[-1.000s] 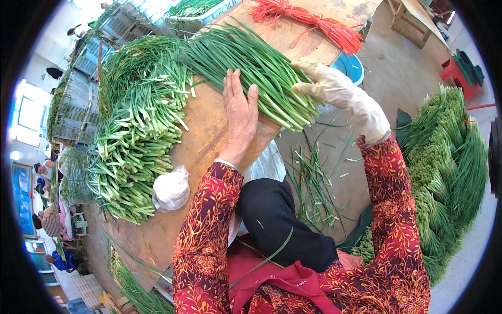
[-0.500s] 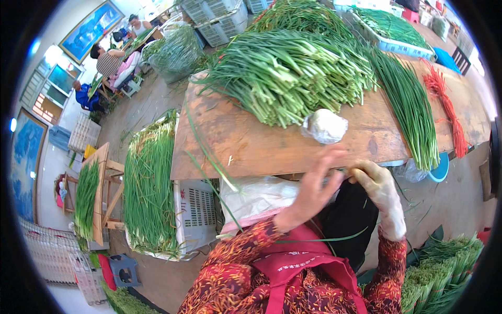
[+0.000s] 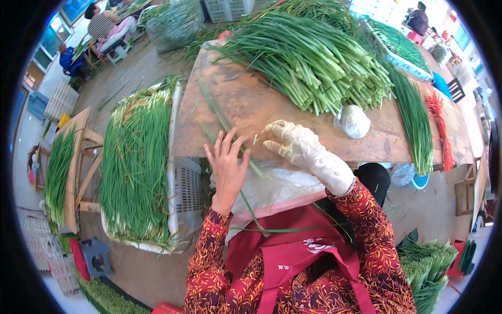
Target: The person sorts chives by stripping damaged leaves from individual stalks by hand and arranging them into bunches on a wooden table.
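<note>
My bare left hand (image 3: 228, 165) reaches over the near left edge of the wooden table (image 3: 251, 99). Its fingers are spread across a few loose chive leaves (image 3: 214, 110), some of which hang past the edge. My right hand (image 3: 300, 149), in a cream glove, hovers over the table with loosely bent fingers and nothing visible in them. A small white scrap (image 3: 255, 139) lies by its fingertips. Beyond is a big heap of green chives (image 3: 314, 63), cut ends toward me. A white ball wrapped in clear plastic (image 3: 352, 121) sits beside the heap.
Red ties (image 3: 440, 131) and a long chive bundle (image 3: 413, 120) lie on the right. A crate of chives (image 3: 138, 162) stands left, near a grey stool (image 3: 95, 256). A white sack (image 3: 282, 188) is under the table edge. Other people sit at the far left.
Both hands have moved left from the table's front middle. My left hand now spreads over the loose leaves; my right hand has come over the tabletop. The view has shifted.
</note>
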Motion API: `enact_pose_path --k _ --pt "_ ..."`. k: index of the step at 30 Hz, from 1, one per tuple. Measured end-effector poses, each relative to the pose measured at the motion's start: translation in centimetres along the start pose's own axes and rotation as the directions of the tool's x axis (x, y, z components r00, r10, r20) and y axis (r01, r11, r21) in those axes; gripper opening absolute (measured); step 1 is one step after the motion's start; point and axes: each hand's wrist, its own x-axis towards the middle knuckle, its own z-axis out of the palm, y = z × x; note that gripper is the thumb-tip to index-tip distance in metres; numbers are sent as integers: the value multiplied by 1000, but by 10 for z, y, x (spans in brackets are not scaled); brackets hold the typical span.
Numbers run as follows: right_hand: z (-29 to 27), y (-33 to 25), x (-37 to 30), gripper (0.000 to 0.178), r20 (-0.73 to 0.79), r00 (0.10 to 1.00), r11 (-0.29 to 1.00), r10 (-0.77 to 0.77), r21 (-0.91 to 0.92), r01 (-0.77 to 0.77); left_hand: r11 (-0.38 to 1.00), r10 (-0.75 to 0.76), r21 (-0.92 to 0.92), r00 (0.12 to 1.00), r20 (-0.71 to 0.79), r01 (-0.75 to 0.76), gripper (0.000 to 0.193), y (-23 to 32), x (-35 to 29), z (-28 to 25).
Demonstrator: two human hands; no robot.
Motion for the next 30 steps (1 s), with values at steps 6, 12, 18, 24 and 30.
enact_pose_path --k 6,12,18,24,30 --pt "-42 27 21 30 -258 966 900 -11 -423 -102 993 -114 33 990 -79 117 24 -47 -27 -40" --pt "-34 43 38 32 -192 945 614 263 -723 -318 941 -140 -317 989 -46 118 27 -11 -16 -73" --pt "-41 34 54 22 -159 886 657 436 -616 -434 468 -110 -862 981 162 195 32 38 13 -21" --pt "-13 0 7 28 326 877 635 352 606 -480 -474 -114 -741 801 587 475 39 35 31 8" --pt "10 -6 -10 27 330 841 488 428 699 -522 -437 -78 -753 813 577 492 31 10 9 9"
